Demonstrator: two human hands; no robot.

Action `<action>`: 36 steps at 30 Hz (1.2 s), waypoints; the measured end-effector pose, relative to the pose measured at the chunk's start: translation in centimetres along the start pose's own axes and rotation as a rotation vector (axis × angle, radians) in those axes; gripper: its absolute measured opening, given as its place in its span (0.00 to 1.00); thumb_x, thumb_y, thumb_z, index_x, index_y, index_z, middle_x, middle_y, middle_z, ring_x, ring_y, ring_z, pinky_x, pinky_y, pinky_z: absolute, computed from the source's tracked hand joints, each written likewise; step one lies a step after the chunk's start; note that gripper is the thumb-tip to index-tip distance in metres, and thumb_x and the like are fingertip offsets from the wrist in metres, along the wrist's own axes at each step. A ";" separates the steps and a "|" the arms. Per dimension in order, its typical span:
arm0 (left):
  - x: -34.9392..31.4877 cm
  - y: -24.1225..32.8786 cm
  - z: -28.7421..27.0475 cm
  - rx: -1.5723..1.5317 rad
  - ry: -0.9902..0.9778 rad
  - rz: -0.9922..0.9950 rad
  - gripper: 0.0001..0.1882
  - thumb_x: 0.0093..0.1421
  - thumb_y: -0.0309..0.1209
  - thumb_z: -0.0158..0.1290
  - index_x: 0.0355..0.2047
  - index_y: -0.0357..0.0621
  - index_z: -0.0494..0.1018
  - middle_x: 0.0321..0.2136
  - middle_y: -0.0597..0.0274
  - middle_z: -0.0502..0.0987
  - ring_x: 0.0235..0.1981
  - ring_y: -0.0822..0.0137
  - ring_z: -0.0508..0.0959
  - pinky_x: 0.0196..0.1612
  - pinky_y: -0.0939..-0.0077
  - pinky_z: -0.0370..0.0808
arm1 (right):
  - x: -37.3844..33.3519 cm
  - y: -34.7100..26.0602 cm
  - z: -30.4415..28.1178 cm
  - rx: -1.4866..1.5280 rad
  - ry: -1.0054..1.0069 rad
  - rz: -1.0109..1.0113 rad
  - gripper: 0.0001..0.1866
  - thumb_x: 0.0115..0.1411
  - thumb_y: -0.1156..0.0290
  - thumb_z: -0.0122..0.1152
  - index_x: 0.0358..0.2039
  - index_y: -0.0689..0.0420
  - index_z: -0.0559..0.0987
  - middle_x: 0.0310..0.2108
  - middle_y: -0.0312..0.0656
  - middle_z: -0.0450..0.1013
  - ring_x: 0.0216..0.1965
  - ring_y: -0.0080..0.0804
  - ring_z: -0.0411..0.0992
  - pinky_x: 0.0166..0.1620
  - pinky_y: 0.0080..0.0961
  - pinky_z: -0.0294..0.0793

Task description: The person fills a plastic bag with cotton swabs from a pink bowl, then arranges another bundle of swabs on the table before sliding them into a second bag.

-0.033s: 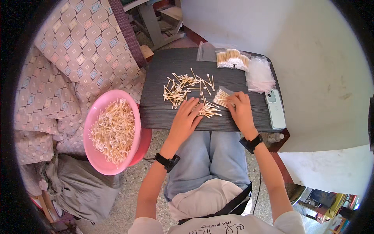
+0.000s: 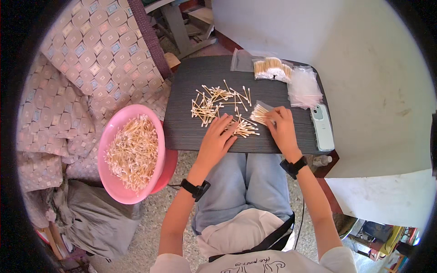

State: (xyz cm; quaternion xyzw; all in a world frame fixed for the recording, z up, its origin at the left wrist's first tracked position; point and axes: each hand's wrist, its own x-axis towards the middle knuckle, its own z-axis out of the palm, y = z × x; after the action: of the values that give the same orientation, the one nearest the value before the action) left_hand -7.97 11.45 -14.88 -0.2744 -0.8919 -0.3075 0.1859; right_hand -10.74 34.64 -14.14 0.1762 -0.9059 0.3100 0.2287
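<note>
Over a small heap of cotton swabs [image 2: 246,129] near the front of the dark table [image 2: 186,77], my left hand [image 2: 215,136] lies flat with its fingers apart. My right hand [image 2: 282,128] has its fingers closed on the right end of a small clear bag [image 2: 258,113] with cotton swabs in it; the fingertips are partly hidden. Beyond my left hand, more loose cotton swabs [image 2: 207,107] are scattered in a crossed pile.
Filled clear bags of swabs [image 2: 273,69] lie at the table's far edge, beside a stack of empty clear bags [image 2: 304,88]. A pale phone [image 2: 322,127] rests at the right edge. Left of the table stands a pink basin [image 2: 105,175] heaped with swabs. A wall [image 2: 364,91] rises on the right.
</note>
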 end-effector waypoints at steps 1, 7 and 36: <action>-0.1 0.0 0.0 0.012 0.012 0.026 0.19 0.56 0.27 0.54 0.50 0.46 0.72 0.54 0.55 0.68 0.58 0.54 0.65 0.60 0.56 0.61 | 0.2 -0.3 -0.1 0.003 -0.002 -0.002 0.10 0.49 0.76 0.62 0.34 0.61 0.76 0.38 0.43 0.68 0.43 0.43 0.65 0.46 0.37 0.65; 0.0 0.1 0.4 -0.032 0.000 0.039 0.19 0.54 0.23 0.54 0.47 0.48 0.74 0.50 0.55 0.70 0.54 0.54 0.69 0.57 0.60 0.66 | 0.5 -2.9 0.5 -0.042 0.137 -0.186 0.06 0.47 0.76 0.63 0.28 0.58 0.76 0.31 0.40 0.68 0.38 0.40 0.66 0.40 0.33 0.65; 0.1 -0.3 0.8 -0.077 0.025 -0.047 0.20 0.56 0.28 0.55 0.50 0.39 0.69 0.50 0.52 0.70 0.53 0.52 0.68 0.57 0.61 0.65 | 0.7 -3.5 0.5 0.057 -0.073 -0.141 0.09 0.51 0.72 0.62 0.34 0.57 0.77 0.33 0.40 0.72 0.38 0.39 0.69 0.43 0.35 0.66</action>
State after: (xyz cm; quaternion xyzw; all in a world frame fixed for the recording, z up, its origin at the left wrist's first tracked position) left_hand -8.36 11.76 -15.57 -0.2563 -0.8834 -0.3491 0.1790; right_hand -9.84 31.55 -12.43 0.2571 -0.8897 0.3122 0.2116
